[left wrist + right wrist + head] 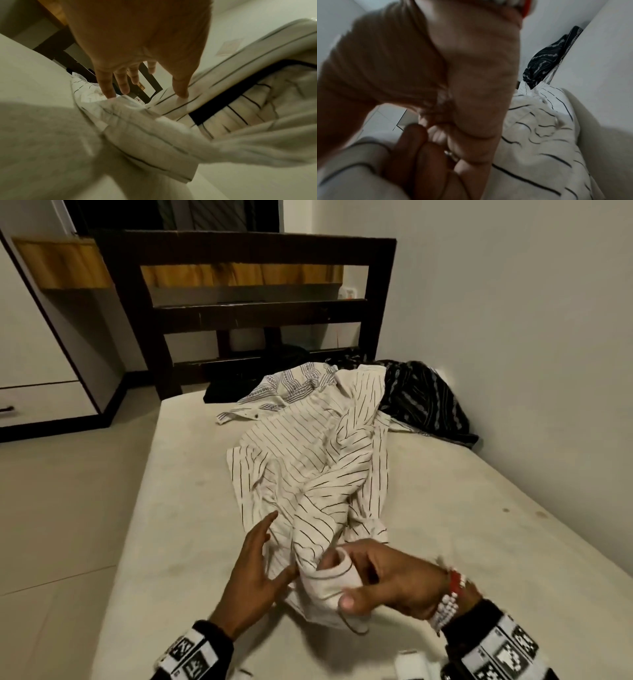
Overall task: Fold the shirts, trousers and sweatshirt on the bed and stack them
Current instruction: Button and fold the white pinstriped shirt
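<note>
The bed (479, 508) runs away from me toward a dark wooden headboard (246, 302), with a pale wall (513, 302) along its right side and a white wardrobe (34, 354) standing off past its left side. Taking the white striped shirt (308, 467) as my landmark: it lies crumpled along the middle of the bed, its near end bunched up at my hands. Just beyond its far end, partly under it, lies a light shirt with blue patterned bands (291, 385). To the right of that far end, pushed up against the wall, sits a heap of black patterned cloth (421, 398). Another dark piece (219, 393) lies past the striped shirt's far left corner, at the foot of the headboard. The striped shirt's own folds and a twisted sleeve are piled on top of its body, so nothing lies flat.

My left hand (253, 570) is at the near left edge of the striped shirt, palm turned inward, fingers (106, 88) straight and spread; the fingertips and thumb touch the cloth without gripping it. My right hand (383, 580) is at the shirt's near end, fingers curled with the thumb pressed against them, holding a rolled bunch of the fabric. There is a beaded bracelet (448, 601) on that wrist. The right wrist view is blurred.
</note>
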